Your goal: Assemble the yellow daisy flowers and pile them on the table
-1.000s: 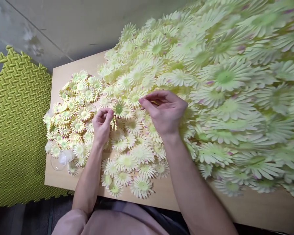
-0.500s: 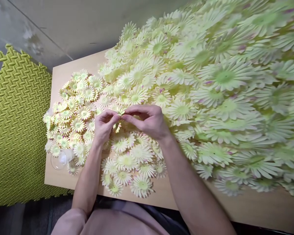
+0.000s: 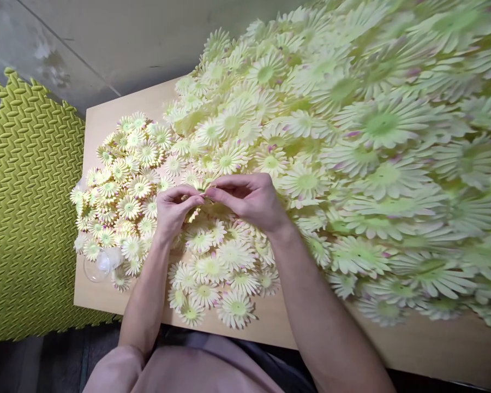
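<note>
No readable text, labels, numbers or signs; right side perhaps too blurred

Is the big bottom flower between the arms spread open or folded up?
Spread open. The big flower fans its petals out all around a green centre.

Grey wall [image 3: 147, 33] (stained at left) | yellow-green mat [image 3: 33, 218] | pale wooden table [image 3: 442, 344] | dark floor [image 3: 45, 360]

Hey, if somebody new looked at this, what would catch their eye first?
Probably the huge heap of pale flower heads spreading across the right of the table. Next, the left hand and right hand, close together over the flowers near the picture's middle. A textured yellow-green mat also stands out at the far left, beside the table.
</note>
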Available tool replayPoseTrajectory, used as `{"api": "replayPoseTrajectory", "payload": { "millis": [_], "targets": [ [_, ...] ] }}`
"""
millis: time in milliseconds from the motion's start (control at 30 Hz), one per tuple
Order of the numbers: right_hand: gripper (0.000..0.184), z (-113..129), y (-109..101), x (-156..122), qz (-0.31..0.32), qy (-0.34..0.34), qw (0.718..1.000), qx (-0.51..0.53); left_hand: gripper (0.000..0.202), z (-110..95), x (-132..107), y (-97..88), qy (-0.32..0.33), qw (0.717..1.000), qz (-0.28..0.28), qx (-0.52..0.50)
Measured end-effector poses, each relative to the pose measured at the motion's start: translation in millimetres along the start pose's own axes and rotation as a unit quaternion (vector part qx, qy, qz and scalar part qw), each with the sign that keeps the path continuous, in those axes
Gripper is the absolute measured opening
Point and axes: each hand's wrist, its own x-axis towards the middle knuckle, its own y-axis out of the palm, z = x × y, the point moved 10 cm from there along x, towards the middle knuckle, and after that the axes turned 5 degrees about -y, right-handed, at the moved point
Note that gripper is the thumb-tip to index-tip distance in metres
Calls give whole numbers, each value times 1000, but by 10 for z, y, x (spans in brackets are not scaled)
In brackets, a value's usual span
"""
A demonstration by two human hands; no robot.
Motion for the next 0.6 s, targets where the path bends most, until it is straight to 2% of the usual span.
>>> {"api": "replayPoseTrajectory", "payload": {
  "millis": [200, 433, 600],
  "targets": [
    [19, -98, 28, 1, 14, 36, 999, 27, 21, 21, 6, -28, -10, 999, -20, 24],
    [21, -140, 75, -5, 32, 39, 999, 18, 24, 61, 16, 21, -32, 999, -5, -24],
    [20, -135, 6, 1, 7, 31, 999, 9, 27, 61, 18, 40, -40, 998, -1, -53]
  ]
}}
